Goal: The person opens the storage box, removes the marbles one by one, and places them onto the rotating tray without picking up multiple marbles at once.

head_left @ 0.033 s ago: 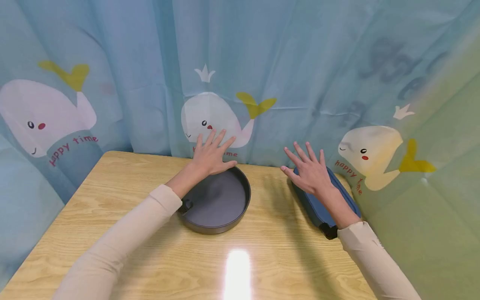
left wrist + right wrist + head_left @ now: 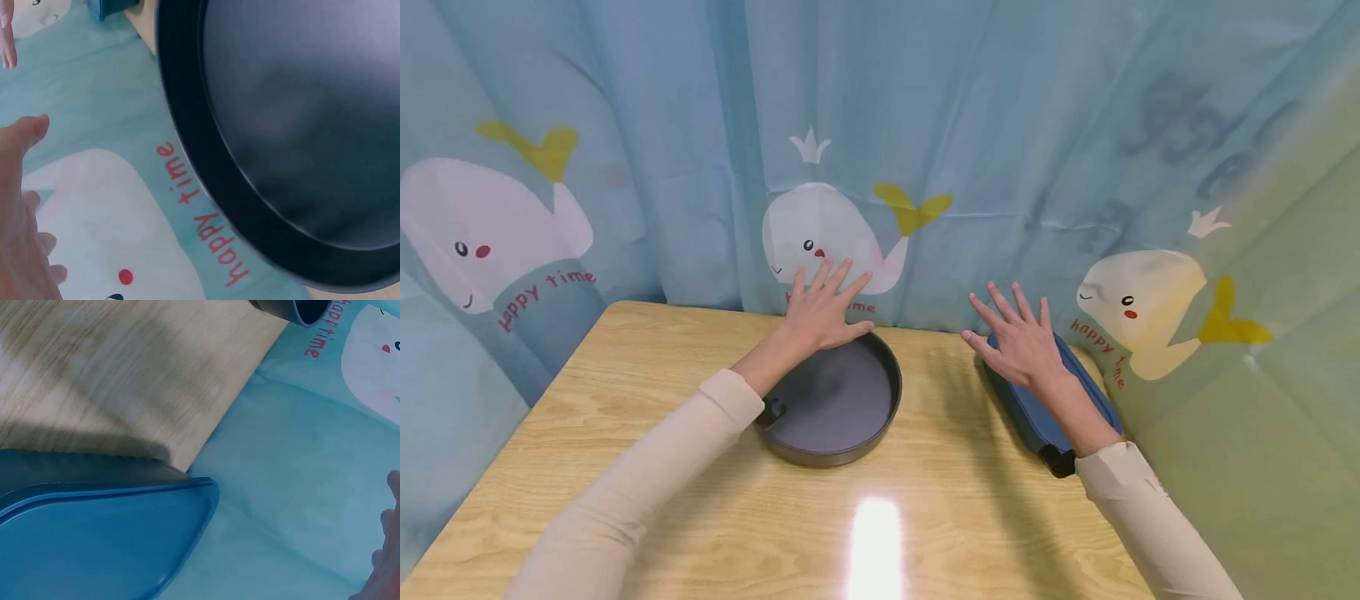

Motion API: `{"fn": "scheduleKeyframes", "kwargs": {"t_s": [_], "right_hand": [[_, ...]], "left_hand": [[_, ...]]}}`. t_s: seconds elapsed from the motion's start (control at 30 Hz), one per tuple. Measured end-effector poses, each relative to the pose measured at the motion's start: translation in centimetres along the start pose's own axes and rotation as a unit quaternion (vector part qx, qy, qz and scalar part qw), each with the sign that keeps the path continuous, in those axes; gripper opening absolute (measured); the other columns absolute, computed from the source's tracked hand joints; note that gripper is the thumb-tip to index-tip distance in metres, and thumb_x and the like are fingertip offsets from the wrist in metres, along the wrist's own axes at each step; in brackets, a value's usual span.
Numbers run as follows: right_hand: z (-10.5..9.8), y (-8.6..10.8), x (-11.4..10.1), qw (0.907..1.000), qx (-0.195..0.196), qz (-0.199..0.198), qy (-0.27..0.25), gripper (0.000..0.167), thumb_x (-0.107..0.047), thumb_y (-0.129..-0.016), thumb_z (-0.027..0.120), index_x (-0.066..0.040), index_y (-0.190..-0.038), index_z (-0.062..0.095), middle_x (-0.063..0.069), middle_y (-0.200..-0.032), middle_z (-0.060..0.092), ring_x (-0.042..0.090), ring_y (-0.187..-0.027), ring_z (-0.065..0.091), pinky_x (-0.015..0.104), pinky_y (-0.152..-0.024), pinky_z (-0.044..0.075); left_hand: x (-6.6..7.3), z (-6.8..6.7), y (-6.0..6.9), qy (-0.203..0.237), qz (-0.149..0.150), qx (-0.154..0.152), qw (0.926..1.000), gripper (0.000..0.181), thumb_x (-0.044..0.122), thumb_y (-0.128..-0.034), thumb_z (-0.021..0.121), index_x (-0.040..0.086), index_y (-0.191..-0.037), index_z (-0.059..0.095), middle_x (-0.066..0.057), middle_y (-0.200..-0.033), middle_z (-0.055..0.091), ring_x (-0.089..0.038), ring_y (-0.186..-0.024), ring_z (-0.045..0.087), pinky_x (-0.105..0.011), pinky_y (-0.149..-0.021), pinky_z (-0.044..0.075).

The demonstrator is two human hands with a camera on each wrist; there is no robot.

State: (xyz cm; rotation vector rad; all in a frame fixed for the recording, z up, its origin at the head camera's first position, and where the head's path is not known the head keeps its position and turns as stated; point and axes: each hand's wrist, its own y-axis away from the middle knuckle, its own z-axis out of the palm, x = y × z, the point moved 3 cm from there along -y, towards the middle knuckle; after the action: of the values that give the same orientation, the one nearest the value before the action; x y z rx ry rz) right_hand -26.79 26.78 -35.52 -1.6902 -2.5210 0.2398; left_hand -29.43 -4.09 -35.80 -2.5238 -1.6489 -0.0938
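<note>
My left hand (image 2: 822, 312) is spread above the far rim of a round, dark grey pan-like tray (image 2: 838, 400), holding nothing. The same round tray (image 2: 312, 125) fills the right side of the left wrist view, its inside bare. With fingers fanned out, my right hand (image 2: 1021, 346) hovers over a blue lidded box (image 2: 1086, 375) at the table's right. In the right wrist view the blue box (image 2: 100, 544) shows a flat, rounded lid, and only the fingers (image 2: 389, 525) of that hand appear at the edge.
A wood-grain table (image 2: 647, 375) carries both things. Behind it and to the right hangs a blue-green curtain (image 2: 1000, 125) printed with whales, close to the box. A bright light reflection lies on the table's near middle. Black straps (image 2: 1058, 460) sit at the wrists.
</note>
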Motion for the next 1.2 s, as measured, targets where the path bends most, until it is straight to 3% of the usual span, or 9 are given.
{"fn": "scheduleKeyframes", "kwargs": {"t_s": [0.3, 0.47, 0.67, 0.83, 0.97, 1.2], "right_hand": [[0.2, 0.6, 0.5, 1.0000, -0.001, 0.003, -0.008, 0.068, -0.059, -0.101, 0.042, -0.024, -0.159, 0.032, 0.010, -0.165, 0.018, 0.038, -0.151, 0.001, 0.072, -0.111, -0.002], [0.4, 1.5, 1.0, 0.9999, 0.001, 0.004, -0.014, 0.067, -0.057, -0.101, 0.047, -0.021, -0.157, 0.036, 0.012, -0.164, 0.021, 0.040, -0.150, 0.006, 0.072, -0.111, 0.003], [0.6, 2.2, 1.8, 0.9977, -0.016, 0.009, -0.065, 0.066, -0.052, -0.103, 0.047, -0.017, -0.157, 0.035, 0.016, -0.163, 0.021, 0.045, -0.148, 0.011, 0.071, -0.110, 0.012], [0.8, 3.1, 2.5, 0.9913, -0.037, 0.013, -0.125, 0.065, -0.044, -0.104, 0.051, -0.010, -0.156, 0.035, 0.020, -0.163, 0.019, 0.049, -0.145, 0.016, 0.069, -0.110, 0.018], [0.9, 3.9, 3.2, 0.9870, -0.047, 0.017, -0.153, 0.063, -0.039, -0.104, 0.054, -0.007, -0.155, 0.036, 0.023, -0.161, 0.020, 0.050, -0.144, 0.018, 0.069, -0.110, 0.019], [0.9, 5.3, 4.5, 0.9814, -0.047, 0.020, -0.185, 0.059, -0.032, -0.104, 0.056, 0.001, -0.150, 0.039, 0.030, -0.157, 0.026, 0.051, -0.141, 0.025, 0.070, -0.107, 0.024]], "left_hand": [[0.2, 0.4, 0.6, 0.007, 0.001, 0.011, 0.9999, 0.081, 0.061, -0.0957, 0.054, 0.024, -0.161, 0.022, -0.011, -0.166, 0.011, -0.038, -0.151, 0.005, -0.068, -0.113, 0.006], [1.1, 0.8, 1.0, 0.027, 0.008, 0.012, 0.9995, 0.079, 0.055, -0.0974, 0.056, 0.022, -0.161, 0.023, -0.014, -0.166, 0.012, -0.039, -0.150, 0.011, -0.068, -0.112, 0.014], [2.8, 1.2, 1.7, 0.100, 0.036, 0.031, 0.9939, 0.075, 0.042, -0.0999, 0.059, 0.014, -0.160, 0.024, -0.019, -0.162, 0.021, -0.038, -0.144, 0.029, -0.060, -0.111, 0.029], [4.6, 1.9, 2.2, 0.219, 0.043, 0.017, 0.9746, 0.073, 0.035, -0.1008, 0.060, 0.010, -0.159, 0.023, -0.016, -0.160, 0.028, -0.033, -0.144, 0.032, -0.053, -0.111, 0.034], [6.2, 2.8, 2.3, 0.302, 0.027, -0.001, 0.9528, 0.072, 0.035, -0.1013, 0.059, 0.012, -0.159, 0.024, -0.012, -0.161, 0.029, -0.029, -0.146, 0.029, -0.053, -0.112, 0.033], [9.1, 4.1, 1.6, 0.415, 0.011, 0.002, 0.9097, 0.068, 0.028, -0.1015, 0.058, 0.008, -0.158, 0.025, -0.016, -0.154, 0.039, -0.033, -0.134, 0.046, -0.050, -0.101, 0.045]]}}
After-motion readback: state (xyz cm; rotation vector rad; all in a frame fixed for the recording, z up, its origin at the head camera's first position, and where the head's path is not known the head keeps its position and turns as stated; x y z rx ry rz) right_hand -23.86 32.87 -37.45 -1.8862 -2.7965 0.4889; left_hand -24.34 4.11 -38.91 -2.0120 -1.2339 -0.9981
